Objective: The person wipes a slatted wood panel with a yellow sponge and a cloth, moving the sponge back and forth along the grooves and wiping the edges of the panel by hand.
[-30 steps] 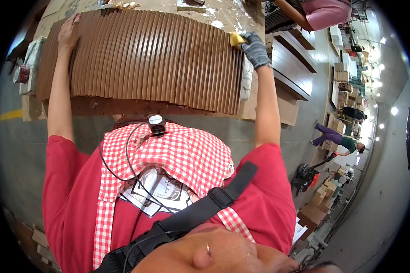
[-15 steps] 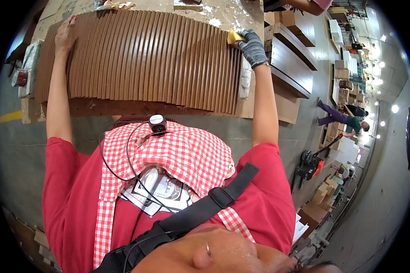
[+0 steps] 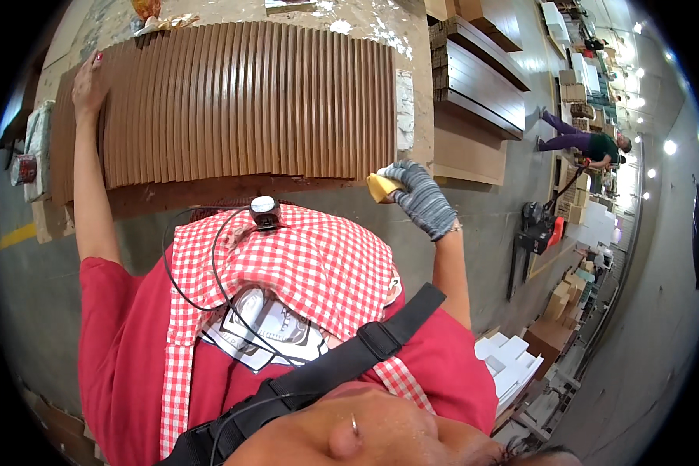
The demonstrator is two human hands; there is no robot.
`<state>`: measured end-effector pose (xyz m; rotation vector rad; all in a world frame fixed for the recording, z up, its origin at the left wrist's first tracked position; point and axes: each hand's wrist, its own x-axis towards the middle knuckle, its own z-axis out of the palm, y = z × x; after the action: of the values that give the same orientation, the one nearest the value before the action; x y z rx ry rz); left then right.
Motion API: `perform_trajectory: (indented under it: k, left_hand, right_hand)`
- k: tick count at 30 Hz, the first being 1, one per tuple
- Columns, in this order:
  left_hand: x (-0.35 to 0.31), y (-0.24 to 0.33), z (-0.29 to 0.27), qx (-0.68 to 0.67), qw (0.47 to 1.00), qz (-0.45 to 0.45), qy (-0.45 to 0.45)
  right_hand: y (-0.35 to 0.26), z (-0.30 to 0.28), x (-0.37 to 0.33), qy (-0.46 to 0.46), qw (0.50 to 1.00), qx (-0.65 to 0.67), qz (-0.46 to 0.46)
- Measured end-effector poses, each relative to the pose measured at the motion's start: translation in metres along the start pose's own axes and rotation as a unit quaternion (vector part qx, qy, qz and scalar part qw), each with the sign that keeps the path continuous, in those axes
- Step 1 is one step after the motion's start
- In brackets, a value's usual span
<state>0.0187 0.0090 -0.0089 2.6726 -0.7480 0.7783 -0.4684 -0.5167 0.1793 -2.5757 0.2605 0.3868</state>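
A row of brown wooden slats [image 3: 248, 101] lies side by side on the workbench, packed close and slightly fanned. My bare left hand [image 3: 90, 89] rests on the far left slats, its fingers stretched toward their far ends. In a grey knitted glove, my right hand [image 3: 423, 200] is closed on a folded yellow piece that looks like sandpaper [image 3: 380, 187]. That hand is just off the near right corner of the slats, by the bench's front edge. The palm side of both hands is hidden.
A white-smeared block [image 3: 405, 109] borders the slats on the right, and a wrapped block [image 3: 39, 147] on the left. Dark panels [image 3: 481, 97] are stacked at right. Farther off, a person [image 3: 590, 144] holds a pallet jack [image 3: 540, 225].
My right hand has come from the far right end of the slats down to their near corner, still holding the yellow piece. My left hand has shifted slightly left and nearer.
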Motion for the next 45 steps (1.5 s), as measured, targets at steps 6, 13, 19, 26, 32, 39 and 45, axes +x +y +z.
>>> perform_trajectory:
  k: [6,13,19,26,32,39,45]
  left_hand:
    - [-0.003,0.004,0.019,-0.098,0.994,-0.045,0.0]
    - [0.005,0.015,0.014,-0.127,0.991,-0.039,0.014]
    - [0.002,0.007,0.011,-0.123,0.992,-0.032,0.024]
    - [-0.002,0.008,0.004,-0.038,0.998,0.026,0.04]
    - [0.005,0.015,-0.005,-0.098,0.993,-0.049,0.036]
    - [-0.005,0.031,-0.007,-0.099,0.991,-0.083,0.044]
    - [0.006,0.03,0.016,-0.065,0.997,-0.021,0.047]
  right_hand:
    - [0.003,-0.008,0.024,0.165,0.986,0.039,-0.006]
    - [-0.006,0.007,-0.019,0.029,0.999,0.007,0.04]
    - [-0.001,-0.021,0.0,0.062,0.988,0.135,0.043]
    - [0.019,-0.05,0.169,0.234,0.961,0.123,-0.081]
    - [0.037,-0.037,0.258,0.214,0.96,-0.149,-0.105]
    - [0.028,-0.048,0.196,0.073,0.995,-0.047,-0.056]
    - [0.049,-0.049,0.245,0.211,0.975,-0.021,-0.071]
